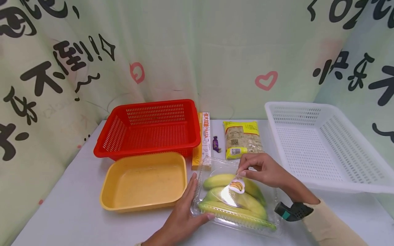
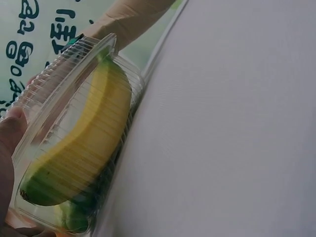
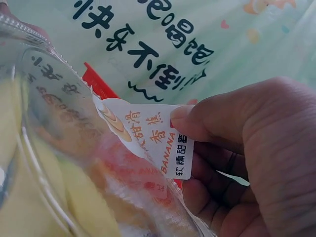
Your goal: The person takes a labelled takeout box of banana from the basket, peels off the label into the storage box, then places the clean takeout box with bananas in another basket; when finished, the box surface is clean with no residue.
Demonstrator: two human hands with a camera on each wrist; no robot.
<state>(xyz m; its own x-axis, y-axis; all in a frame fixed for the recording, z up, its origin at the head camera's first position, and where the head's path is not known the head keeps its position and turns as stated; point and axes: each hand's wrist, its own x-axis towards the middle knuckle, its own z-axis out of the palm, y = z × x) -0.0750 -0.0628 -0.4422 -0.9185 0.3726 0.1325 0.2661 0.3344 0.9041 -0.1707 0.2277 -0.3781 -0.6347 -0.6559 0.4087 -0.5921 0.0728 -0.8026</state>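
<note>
A clear plastic clamshell box (image 1: 215,167) with several yellow-green bananas (image 1: 234,201) lies on the white table near the front edge. My left hand (image 1: 201,198) grips its left front corner, thumb on the front rim and fingers along the left side. My right hand (image 1: 241,173) pinches a white banana sticker (image 1: 237,185) on the lid and lifts one end off the plastic. The right wrist view shows thumb and finger of my right hand (image 3: 237,148) on the sticker (image 3: 148,136), peeled from the lid (image 3: 49,148). The left wrist view shows a banana (image 2: 84,143) inside the ribbed box (image 2: 64,64).
A yellow tub (image 1: 107,201) sits left of the box, with a red basket (image 1: 147,104) behind it. A white basket (image 1: 323,109) stands at the right. A pasta box (image 1: 204,140), a purple candy (image 1: 216,144) and a yellow packet (image 1: 243,139) lie between the baskets.
</note>
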